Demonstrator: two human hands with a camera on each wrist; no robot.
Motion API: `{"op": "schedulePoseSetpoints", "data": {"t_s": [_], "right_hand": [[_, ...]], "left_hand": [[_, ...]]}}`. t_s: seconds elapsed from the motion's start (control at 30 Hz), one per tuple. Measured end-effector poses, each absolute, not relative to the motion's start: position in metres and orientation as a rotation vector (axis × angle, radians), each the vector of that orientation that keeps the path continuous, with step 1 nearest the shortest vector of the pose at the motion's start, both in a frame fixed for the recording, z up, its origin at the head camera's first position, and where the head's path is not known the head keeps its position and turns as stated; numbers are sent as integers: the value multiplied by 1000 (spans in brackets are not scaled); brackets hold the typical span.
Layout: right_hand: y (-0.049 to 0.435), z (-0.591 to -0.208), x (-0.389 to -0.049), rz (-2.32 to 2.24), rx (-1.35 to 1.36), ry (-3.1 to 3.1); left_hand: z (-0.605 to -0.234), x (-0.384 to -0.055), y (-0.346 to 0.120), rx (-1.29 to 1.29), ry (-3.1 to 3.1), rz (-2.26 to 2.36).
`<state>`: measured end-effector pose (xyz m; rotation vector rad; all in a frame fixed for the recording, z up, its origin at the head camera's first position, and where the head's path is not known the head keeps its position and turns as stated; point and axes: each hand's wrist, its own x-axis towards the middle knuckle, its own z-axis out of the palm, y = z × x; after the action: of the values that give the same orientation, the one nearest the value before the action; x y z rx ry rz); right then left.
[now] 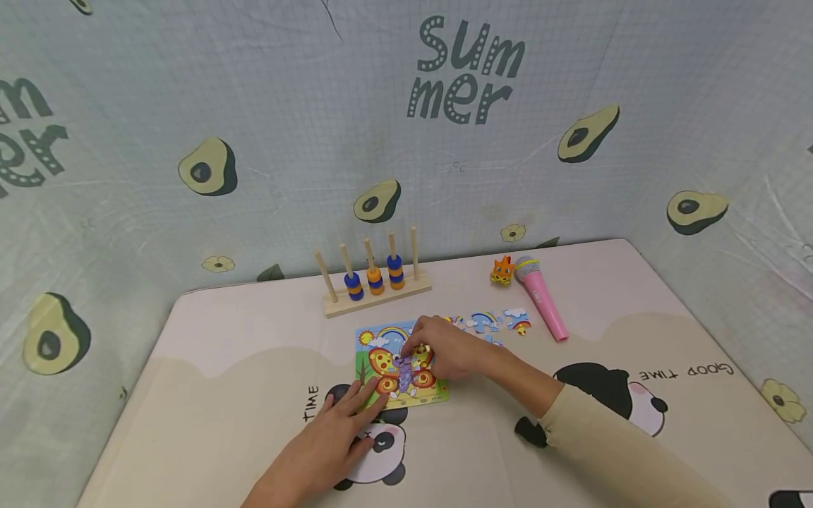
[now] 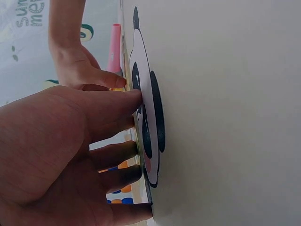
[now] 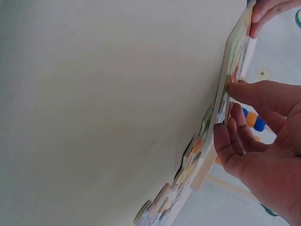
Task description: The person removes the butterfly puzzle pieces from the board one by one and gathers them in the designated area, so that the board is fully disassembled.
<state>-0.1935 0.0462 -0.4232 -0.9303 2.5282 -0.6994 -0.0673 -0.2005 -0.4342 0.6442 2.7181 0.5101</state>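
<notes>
one left hand (image 1: 335, 432), one right hand (image 1: 449, 349), one butterfly puzzle (image 1: 403, 379), one wooden rack (image 1: 377, 298), five pegs (image 1: 416, 254), three ring stacks (image 1: 396, 272), one pink microphone (image 1: 544, 300), one orange figure (image 1: 502, 271), several loose puzzle pieces (image 1: 485, 322) partly hidden, exact tally unclear, one desk (image 1: 222, 409), five whole avocado prints (image 1: 208, 166) plus one cropped

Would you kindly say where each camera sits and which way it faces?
Head: on the head, facing forward and down at the butterfly puzzle; left hand and right hand show.
Left wrist: on that wrist, facing that hand and tabletop; right hand beyond.
Right wrist: on that wrist, facing that hand at the puzzle's edge; left hand beyond.
Shared: head and left wrist show the pink microphone.
</notes>
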Motion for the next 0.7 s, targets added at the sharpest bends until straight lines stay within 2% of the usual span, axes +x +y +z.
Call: {"op": "schedulePoseSetpoints", "data": {"t_s": [0.7], "right_hand": [[45, -425, -194, -695, -926, 2511]], "left_hand": [[-436, -67, -202, 671, 2735, 510]]}}
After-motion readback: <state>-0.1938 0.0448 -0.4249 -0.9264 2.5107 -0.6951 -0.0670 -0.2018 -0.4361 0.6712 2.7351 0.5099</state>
